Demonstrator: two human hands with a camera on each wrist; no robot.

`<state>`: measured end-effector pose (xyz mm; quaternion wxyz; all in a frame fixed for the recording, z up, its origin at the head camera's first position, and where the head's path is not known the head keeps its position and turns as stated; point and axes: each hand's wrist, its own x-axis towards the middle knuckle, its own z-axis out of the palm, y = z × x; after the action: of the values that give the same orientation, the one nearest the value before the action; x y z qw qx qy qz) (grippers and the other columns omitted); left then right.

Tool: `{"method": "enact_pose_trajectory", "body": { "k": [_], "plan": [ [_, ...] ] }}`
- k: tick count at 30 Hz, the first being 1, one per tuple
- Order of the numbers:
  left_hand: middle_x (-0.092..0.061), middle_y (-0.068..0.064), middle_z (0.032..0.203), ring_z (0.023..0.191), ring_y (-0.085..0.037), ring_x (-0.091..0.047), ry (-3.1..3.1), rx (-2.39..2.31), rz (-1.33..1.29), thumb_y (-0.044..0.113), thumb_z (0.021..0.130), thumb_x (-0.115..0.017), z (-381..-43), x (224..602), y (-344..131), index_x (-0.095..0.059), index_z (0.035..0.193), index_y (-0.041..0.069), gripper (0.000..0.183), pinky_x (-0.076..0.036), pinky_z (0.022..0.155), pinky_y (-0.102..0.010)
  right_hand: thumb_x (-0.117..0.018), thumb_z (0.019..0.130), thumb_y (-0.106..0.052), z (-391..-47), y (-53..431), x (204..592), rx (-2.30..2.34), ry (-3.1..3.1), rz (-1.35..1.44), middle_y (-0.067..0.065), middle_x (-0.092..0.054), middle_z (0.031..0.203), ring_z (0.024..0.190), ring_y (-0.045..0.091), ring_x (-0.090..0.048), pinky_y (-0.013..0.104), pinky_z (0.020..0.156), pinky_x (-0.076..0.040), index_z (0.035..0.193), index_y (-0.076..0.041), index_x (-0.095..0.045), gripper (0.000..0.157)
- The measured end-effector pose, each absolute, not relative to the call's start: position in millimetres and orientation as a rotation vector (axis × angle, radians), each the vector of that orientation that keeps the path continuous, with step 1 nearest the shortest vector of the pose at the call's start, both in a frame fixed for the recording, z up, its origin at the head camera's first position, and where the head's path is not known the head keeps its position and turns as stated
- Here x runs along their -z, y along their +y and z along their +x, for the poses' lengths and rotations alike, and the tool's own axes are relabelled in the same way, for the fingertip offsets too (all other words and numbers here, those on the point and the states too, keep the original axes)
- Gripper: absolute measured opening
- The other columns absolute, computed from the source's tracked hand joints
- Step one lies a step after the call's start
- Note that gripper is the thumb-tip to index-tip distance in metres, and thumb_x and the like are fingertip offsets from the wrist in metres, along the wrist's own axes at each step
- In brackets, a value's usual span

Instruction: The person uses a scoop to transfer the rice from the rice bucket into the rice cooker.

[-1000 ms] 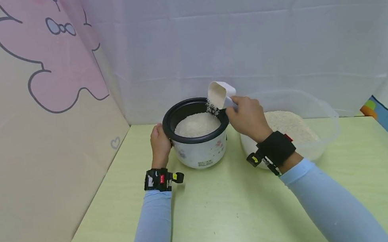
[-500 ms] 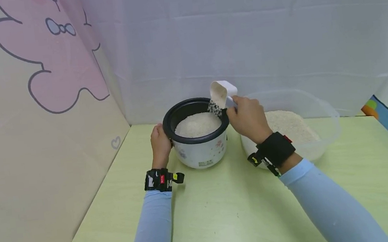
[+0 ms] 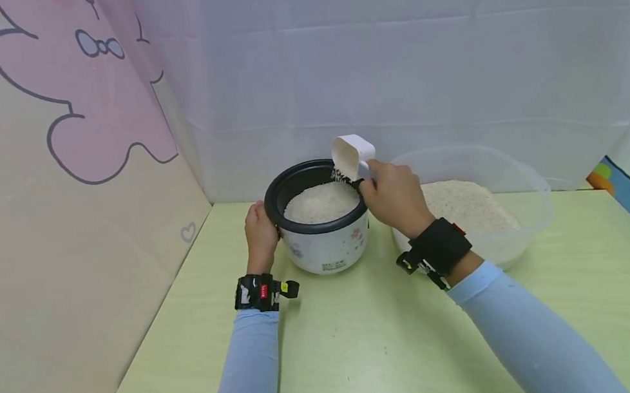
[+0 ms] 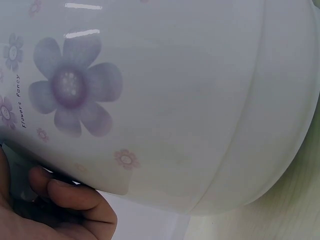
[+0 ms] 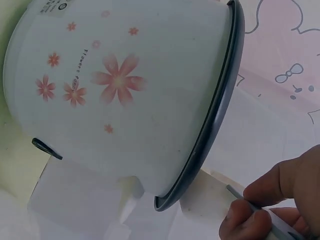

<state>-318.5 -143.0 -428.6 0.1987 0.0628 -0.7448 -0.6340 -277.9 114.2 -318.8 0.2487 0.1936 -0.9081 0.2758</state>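
Observation:
A white rice cooker (image 3: 329,250) with printed flowers and a black rim stands on the table, white rice (image 3: 320,203) heaped inside. At its left side, my left hand (image 3: 261,236) grips it just below the rim; in the left wrist view the curled fingers (image 4: 82,202) lie against a dark part beside the wall. My right hand (image 3: 398,193) pinches the handle of a white measuring cup (image 3: 364,145). Tilted left over the rim, the cup lets rice grains fall into the cooker. In the right wrist view, the cooker's rim partly hides the cup (image 5: 202,200).
Right of the cooker sits a translucent plastic tub (image 3: 536,217) holding a mound of rice (image 3: 464,205), partly behind my right hand. The pale green table (image 3: 340,362) has a few dark specks. White sheeting (image 3: 394,71) hangs close behind; a printed wall (image 3: 93,247) borders the left.
My right hand with the measuring cup shifts slightly right, then left and a little down. Rice keeps falling from the cup. My left hand and the cooker stay in place.

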Motion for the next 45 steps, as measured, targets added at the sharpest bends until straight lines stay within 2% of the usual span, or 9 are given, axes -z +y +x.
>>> {"method": "enact_pose_trajectory", "body": {
  "k": [4,7,11,21,34,45],
  "plan": [
    [-0.042,-0.004,0.068,0.049,-0.015,-0.041,-2.082,1.777,0.169,0.042,0.105,-0.029,-319.1,429.4,-142.5,-0.047,0.089,0.011,0.039,-0.034,0.044,-0.026,-0.046,0.087,-0.007,-276.2,108.9,317.8,-0.76,-2.491,0.562,0.0,-0.029,0.055,0.044,0.016,-0.024,0.028,0.042,-0.021,0.08,-0.006,-0.054,0.011],
    [-0.042,-0.004,0.068,0.049,-0.015,-0.041,-2.081,1.779,0.169,0.042,0.106,-0.029,-319.0,429.7,-142.4,-0.048,0.09,0.011,0.04,-0.034,0.044,-0.026,-0.046,0.088,-0.007,-274.3,105.9,317.5,-0.758,-2.518,0.589,0.0,-0.031,0.055,0.042,0.013,-0.024,0.027,0.041,-0.021,0.103,0.0,-0.066,0.026],
    [-0.042,-0.005,0.069,0.05,-0.016,-0.041,-2.084,1.781,0.167,0.04,0.106,-0.029,-318.8,429.9,-142.2,-0.048,0.09,0.011,0.038,-0.034,0.045,-0.026,-0.048,0.089,-0.008,-272.0,103.8,319.5,-0.742,-2.527,0.624,0.0,-0.032,0.053,0.041,0.012,-0.024,0.026,0.04,-0.02,0.127,0.004,-0.059,0.041],
    [-0.041,-0.003,0.067,0.048,-0.012,-0.039,-2.076,1.748,0.137,0.039,0.107,-0.027,-320.2,432.1,-141.9,-0.046,0.087,0.011,0.04,-0.032,0.043,-0.025,-0.05,0.088,-0.009,-269.6,98.8,322.7,-0.721,-2.523,0.645,-0.001,-0.032,0.051,0.041,0.011,-0.024,0.025,0.04,-0.019,0.132,0.002,-0.056,0.046],
    [-0.041,-0.003,0.068,0.048,-0.012,-0.039,-2.081,1.742,0.173,0.04,0.107,-0.027,-320.7,431.9,-141.7,-0.046,0.087,0.011,0.04,-0.033,0.044,-0.025,-0.05,0.09,-0.009,-265.4,95.4,327.4,-0.648,-2.511,0.738,0.004,-0.044,0.058,0.049,0.016,-0.031,0.027,0.044,-0.022,0.132,0.0,-0.057,0.043],
    [-0.042,-0.005,0.071,0.051,-0.015,-0.04,-2.098,1.744,0.186,0.039,0.107,-0.028,-320.2,430.4,-143.8,-0.047,0.089,0.011,0.038,-0.033,0.045,-0.026,-0.049,0.093,-0.01,-261.2,98.8,332.5,-0.481,-2.48,0.846,0.003,-0.045,0.062,0.052,0.016,-0.037,0.027,0.045,-0.025,0.132,-0.002,-0.058,0.04]
  ]
}}
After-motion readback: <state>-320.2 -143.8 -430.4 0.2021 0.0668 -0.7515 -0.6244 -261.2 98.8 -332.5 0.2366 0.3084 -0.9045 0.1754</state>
